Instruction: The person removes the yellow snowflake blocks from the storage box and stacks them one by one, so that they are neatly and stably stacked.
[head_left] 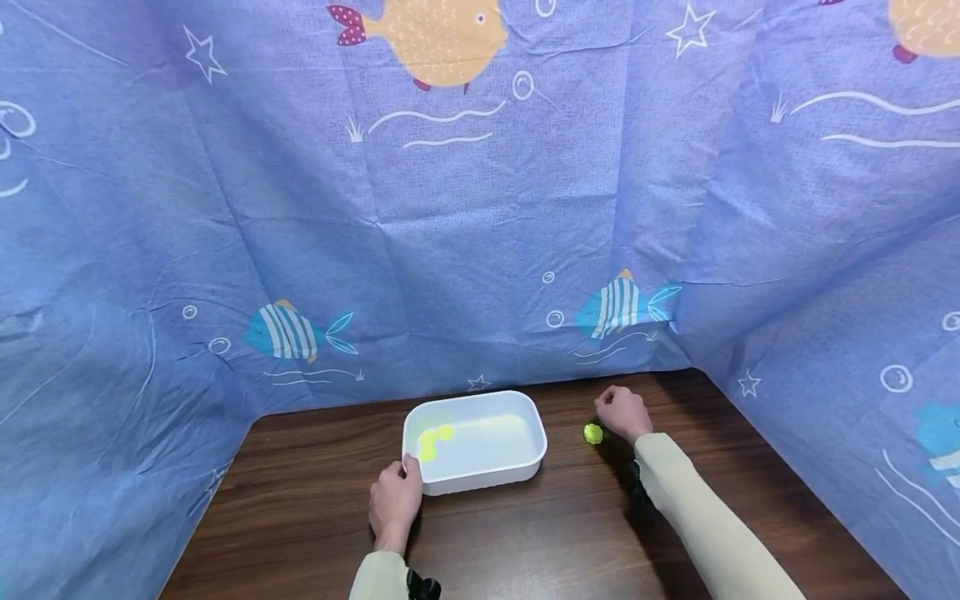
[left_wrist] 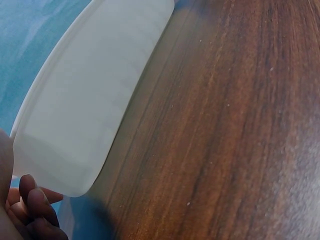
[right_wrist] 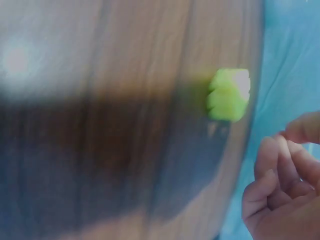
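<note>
1. From my remote post I see the left hand (head_left: 395, 502) gripping the white tray (head_left: 483, 481) at its near left corner, thumb at the rim and fingers bent against the outside
2. The right hand (head_left: 625, 411) has its fingers curled and the thumb brought against them, with nothing I can see pinched between
3. The green piece (head_left: 593, 434), small and scalloped, sits on the bench (head_left: 517, 533) to the right of the tray, near the right hand but, in my right wrist view, apart from its fingertips
4. Three yellow-green pieces (head_left: 427, 437) lie together at the left end inside the tray; glare hides their detail from me
5. I judge the step in hand to be collecting the loose piece, with the tray steadied
6. My next move would call for parting the right thumb and fingers, coming back toward the piece and pinching its sides, because it looks liable to roll
</note>
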